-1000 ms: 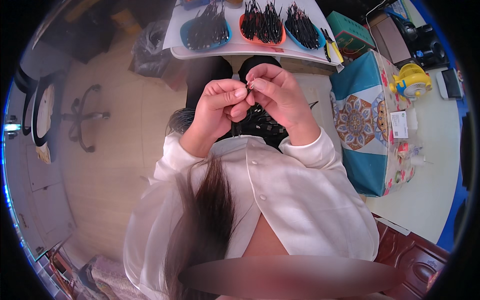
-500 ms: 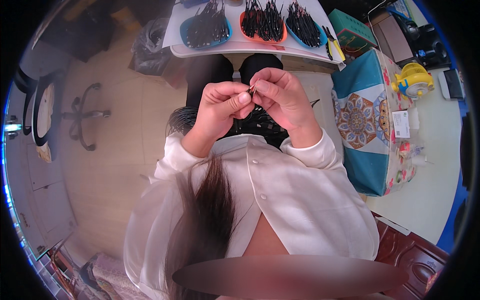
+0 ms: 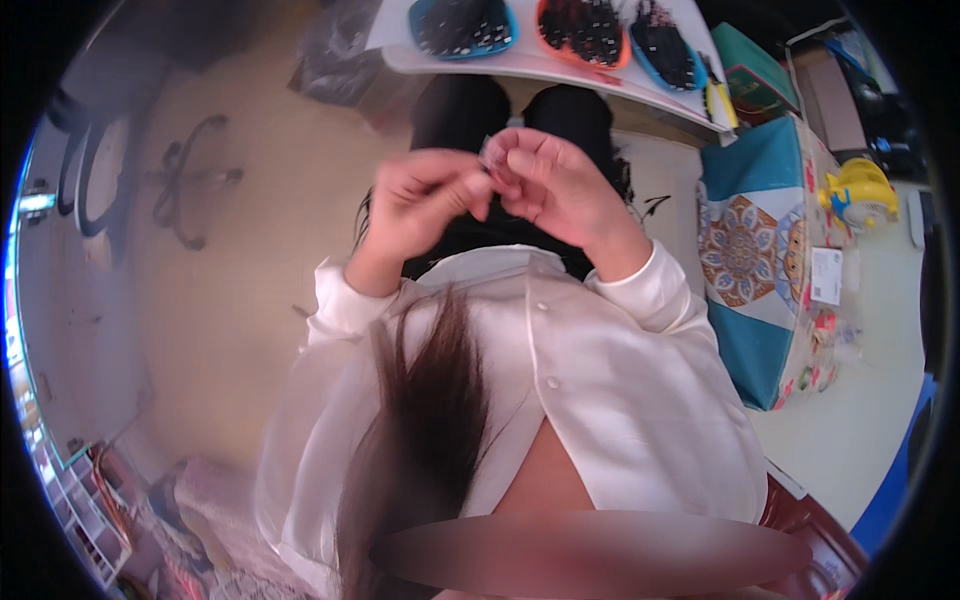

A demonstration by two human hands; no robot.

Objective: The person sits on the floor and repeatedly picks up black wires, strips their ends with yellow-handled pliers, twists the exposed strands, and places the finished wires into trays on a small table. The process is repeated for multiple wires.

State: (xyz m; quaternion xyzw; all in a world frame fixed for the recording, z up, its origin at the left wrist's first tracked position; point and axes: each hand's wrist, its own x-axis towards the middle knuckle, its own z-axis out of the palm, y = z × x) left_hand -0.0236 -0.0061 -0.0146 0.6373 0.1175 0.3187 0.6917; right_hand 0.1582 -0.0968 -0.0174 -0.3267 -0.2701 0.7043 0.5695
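Observation:
My left hand [image 3: 425, 200] and my right hand [image 3: 555, 180] meet over my lap, with their fingertips together. Both are closed in a pinch on a thin cable end [image 3: 487, 168], smeared by motion; its exact form is hidden between the fingers. Loose black cables [image 3: 652, 207] stick out beside my right thigh, and more lie across my lap, partly covered by my hands.
On the white table [image 3: 470, 67] ahead stand a blue tray [image 3: 515, 30], an orange tray [image 3: 627, 50] and another blue tray [image 3: 640, 66], each full of black cables. Yellow-handled pliers [image 3: 722, 105] lie at the table's right. A patterned cloth-covered box [image 3: 745, 250] and yellow fan [image 3: 858, 195] are at right.
The view has shifted, so the table and trays sit higher and farther right. My hands stay together; the left wrist has turned slightly and its fingers are blurred.

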